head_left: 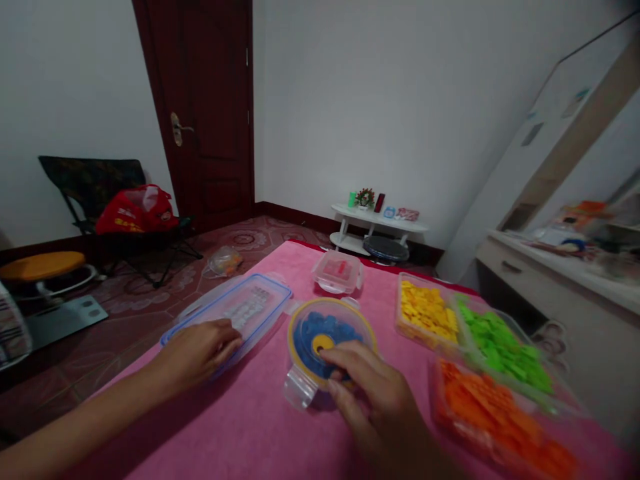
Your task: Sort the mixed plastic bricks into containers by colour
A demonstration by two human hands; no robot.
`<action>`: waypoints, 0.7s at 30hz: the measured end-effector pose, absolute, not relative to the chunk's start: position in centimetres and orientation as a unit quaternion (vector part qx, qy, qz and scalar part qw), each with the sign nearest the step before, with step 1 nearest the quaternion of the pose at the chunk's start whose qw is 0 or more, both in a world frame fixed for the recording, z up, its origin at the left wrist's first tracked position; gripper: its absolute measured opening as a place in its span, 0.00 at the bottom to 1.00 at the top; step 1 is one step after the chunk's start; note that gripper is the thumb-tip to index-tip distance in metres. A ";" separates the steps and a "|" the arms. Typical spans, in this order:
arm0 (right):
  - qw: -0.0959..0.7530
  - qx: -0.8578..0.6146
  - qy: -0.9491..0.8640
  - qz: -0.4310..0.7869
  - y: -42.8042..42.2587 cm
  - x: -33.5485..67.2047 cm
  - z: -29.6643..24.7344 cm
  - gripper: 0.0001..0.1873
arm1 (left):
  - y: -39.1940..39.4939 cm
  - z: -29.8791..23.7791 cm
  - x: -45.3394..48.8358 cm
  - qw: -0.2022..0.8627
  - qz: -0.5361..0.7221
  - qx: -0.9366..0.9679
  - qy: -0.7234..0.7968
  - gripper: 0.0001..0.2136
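Observation:
My left hand (207, 347) rests on the near edge of a flat rectangular plastic box (200, 333) with a blue-rimmed clear lid. Its fingers are curled together and the palm is hidden, so I cannot make out anything held. Several small pale pieces (245, 308) show at the box's far half. My right hand (373, 393) reaches over a round clear container (303, 320) with a yellow-rimmed lid and blue pieces inside. Its index finger touches the yellow centre (323, 343) of the lid, and the thumb is spread apart below. A clear side latch (300, 388) hangs open at the near left.
Behind the round container stands a small clear box (339, 270) with red contents. At right on the pink tablecloth (280, 433) are boxes of yellow pieces (427, 310), green pieces (505, 347) and orange pieces (495, 413). A low white shelf (380, 219) stands by the wall.

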State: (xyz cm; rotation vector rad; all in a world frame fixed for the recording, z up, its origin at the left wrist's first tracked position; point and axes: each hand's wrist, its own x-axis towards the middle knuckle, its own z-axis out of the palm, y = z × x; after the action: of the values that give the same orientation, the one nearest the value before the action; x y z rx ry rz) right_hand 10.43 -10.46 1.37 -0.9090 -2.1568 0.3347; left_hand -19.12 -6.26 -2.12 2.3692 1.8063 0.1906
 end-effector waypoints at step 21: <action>0.444 -0.377 -0.802 0.136 -12.0 14.4 1.6 0.13 | -4.2 7.4 -23.3 -0.060 0.549 0.534 0.641 0.13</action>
State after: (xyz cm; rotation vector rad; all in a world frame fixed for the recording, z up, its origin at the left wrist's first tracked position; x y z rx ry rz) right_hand 14.43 -12.01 1.58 -0.9349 -1.9874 0.3369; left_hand -23.25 -4.18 7.37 1.7434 2.0936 1.7927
